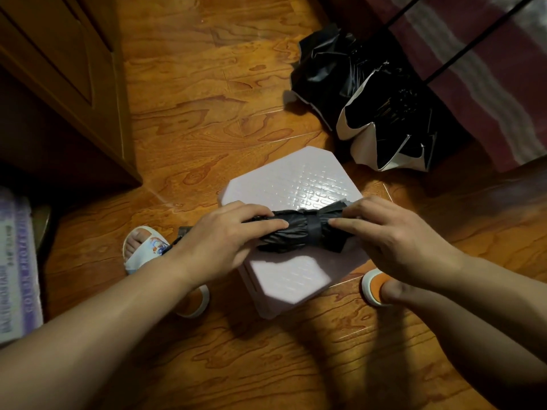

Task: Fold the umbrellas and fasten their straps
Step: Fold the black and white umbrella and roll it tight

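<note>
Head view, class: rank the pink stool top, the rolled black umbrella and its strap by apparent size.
1. Pink stool top
2. Rolled black umbrella, partly covered by both hands
3. Strap, clearly smallest

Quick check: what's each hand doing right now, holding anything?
Left hand: grips the handle end of the folded black umbrella.
Right hand: holds the umbrella's other end, fingers beside the strap.

**Count of things in view**

Three umbrellas: one folded umbrella [299,233] with one strap [314,230] round it, and two loose umbrellas [328,69] [387,128] on the floor. Two hands: left hand [225,241], right hand [393,241]. One pink stool [296,179]. Two slippers [142,250] [374,287]. One cabinet [59,84].
</note>
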Motion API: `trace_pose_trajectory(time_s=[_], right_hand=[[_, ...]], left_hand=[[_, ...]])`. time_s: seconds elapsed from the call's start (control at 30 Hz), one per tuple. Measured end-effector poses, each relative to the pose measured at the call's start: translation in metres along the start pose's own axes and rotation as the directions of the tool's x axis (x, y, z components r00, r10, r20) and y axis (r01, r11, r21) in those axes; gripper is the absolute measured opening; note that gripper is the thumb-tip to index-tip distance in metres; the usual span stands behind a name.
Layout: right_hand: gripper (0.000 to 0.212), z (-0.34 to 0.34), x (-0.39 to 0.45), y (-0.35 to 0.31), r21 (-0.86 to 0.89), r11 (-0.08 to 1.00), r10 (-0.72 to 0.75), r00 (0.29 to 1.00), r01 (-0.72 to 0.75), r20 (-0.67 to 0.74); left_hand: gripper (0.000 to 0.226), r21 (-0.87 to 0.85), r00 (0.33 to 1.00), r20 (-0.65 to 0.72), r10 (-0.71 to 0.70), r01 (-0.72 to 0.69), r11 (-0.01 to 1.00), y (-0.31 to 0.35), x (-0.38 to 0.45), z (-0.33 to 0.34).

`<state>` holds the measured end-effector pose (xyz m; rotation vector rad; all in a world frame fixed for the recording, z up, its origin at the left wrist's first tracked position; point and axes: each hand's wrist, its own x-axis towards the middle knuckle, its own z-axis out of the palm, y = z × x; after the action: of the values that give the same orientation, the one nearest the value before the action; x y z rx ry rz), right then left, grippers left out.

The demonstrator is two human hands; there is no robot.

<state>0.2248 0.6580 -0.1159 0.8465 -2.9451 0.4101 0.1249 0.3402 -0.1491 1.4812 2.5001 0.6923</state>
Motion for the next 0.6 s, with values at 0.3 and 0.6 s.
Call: trace_pose_trajectory(time_s=[0.3, 0.6], right_hand=[[0.034, 0.0, 0.012, -0.035, 0.064, 0.899, 0.438, 0.884, -0.433, -0.167], [0.015, -0.002, 0.01, -0.056, 0.302, 0.585, 0.8, 0.597, -0.752, -0.06]], left_hand=[[0.049, 0.037, 0.98, -0.144, -0.139, 0.146, 0.989, 0.008, -0.005, 0.012], [0.03, 0.064, 0.948, -0.256, -0.191, 0.214, 0.975, 0.033, -0.024, 0.016]])
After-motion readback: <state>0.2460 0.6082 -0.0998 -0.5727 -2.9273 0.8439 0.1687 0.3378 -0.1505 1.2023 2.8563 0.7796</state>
